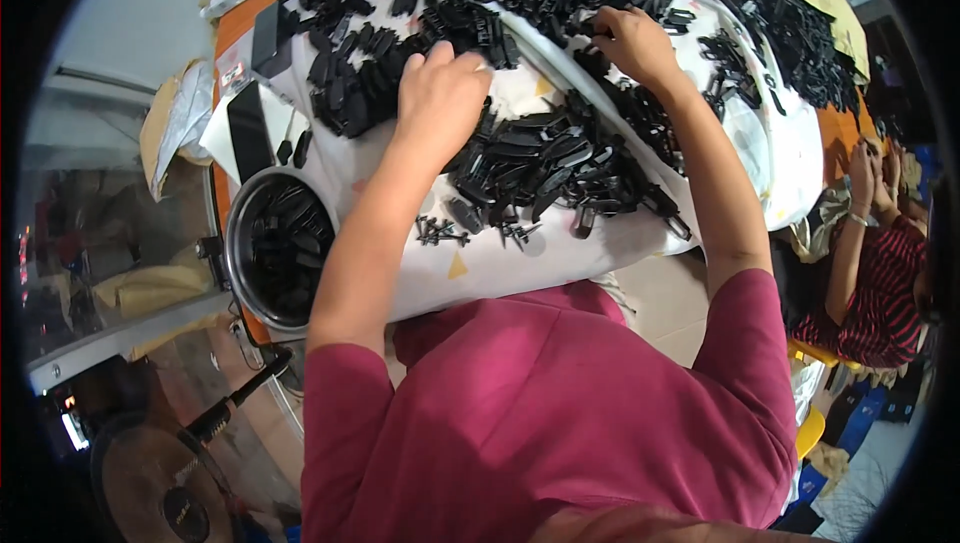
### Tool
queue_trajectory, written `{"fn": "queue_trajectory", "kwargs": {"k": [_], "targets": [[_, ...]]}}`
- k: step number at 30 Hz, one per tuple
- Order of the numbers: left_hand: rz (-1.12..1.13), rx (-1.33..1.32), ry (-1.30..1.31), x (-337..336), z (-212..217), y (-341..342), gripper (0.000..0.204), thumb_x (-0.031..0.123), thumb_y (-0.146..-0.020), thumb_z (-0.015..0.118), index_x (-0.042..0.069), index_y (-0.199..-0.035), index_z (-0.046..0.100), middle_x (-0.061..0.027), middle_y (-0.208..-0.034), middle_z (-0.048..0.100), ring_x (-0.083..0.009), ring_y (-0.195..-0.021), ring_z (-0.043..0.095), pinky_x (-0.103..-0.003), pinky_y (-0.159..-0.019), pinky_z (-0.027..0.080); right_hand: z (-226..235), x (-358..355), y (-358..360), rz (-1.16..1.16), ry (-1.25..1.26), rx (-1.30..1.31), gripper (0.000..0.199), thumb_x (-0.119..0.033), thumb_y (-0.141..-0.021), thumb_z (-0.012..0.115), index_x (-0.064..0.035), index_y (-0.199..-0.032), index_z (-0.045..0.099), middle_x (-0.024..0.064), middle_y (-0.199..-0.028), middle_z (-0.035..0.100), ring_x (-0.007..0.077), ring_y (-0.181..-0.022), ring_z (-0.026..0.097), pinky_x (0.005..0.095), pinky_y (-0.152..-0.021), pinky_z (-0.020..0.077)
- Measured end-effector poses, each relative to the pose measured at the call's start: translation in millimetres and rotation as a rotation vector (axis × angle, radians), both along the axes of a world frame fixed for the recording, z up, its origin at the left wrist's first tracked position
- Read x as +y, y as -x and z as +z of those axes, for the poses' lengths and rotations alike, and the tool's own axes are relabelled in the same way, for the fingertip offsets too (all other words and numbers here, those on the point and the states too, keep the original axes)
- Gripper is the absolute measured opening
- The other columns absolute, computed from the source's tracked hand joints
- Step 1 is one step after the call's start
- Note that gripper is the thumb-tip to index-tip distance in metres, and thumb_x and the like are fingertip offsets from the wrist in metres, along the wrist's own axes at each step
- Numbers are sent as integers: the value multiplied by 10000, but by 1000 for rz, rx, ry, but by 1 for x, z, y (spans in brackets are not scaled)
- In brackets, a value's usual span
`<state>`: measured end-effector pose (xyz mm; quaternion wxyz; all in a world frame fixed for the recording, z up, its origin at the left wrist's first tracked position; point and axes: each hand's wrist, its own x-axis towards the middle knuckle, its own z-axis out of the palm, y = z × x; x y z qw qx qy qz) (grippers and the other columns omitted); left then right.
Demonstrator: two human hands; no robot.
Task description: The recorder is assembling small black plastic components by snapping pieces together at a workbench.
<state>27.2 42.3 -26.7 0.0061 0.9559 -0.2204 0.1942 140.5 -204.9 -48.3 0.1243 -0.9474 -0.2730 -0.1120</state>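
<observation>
Resting on heap of small black plastic parts (545,158), left hand (440,93) curled, fingers hidden, grasp unclear. Right hand (632,41) pinched parts at heap's far side. Metal bowl (240,273) of same parts sat left of heap. White cloth (520,263) under heap. Second person (870,273) right, partly cut off.

A small workshop for hand assembly is shown: a cloth-covered table (560,253) is heaped with black plastic parts (540,158), a metal bowl (240,263) is filled with more (a second seated worker (870,273) is seen alongside).
</observation>
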Motion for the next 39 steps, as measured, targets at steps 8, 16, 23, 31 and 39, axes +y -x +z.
{"fn": "queue_trajectory", "kwargs": {"k": [8,16,23,31,39], "targets": [[184,234,599,19,-10,-6,194,108,-735,582,84,-923,622,-67,-894,596,-249,-805,572,-364,-729,446,1,56,67,150,168,107,266,-125,-700,583,-127,-965,609,97,-911,602,247,-852,553,336,-698,472],[156,535,1640,36,-6,26,348,-13,-732,660,-33,-1061,548,-14,-827,598,-54,-733,535,-180,-687,437,-1,105,60,608,117,162,256,-72,-630,582,-107,-882,616,71,-913,600,276,-902,520,363,-785,444],[182,522,1681,21,0,41,360,80,-743,688,-8,-1072,571,-4,-872,602,-50,-744,519,-185,-691,434,3,97,69,506,110,395,204,-133,-677,612,-92,-876,615,115,-832,622,291,-856,575,389,-734,455],[109,510,1625,6,-1,48,371,63,-721,699,-23,-1061,578,-24,-871,615,-65,-745,552,-189,-674,453,43,76,90,231,-414,534,194,-48,-720,639,-14,-907,599,104,-835,605,186,-753,590,300,-666,464],[-21,521,1767,-11,12,51,366,60,-714,701,-26,-1050,584,-22,-868,604,-53,-733,544,-175,-646,456,56,73,125,419,-637,57,395,84,-722,574,-42,-1096,570,119,-892,585,240,-752,555,282,-657,452]]}}
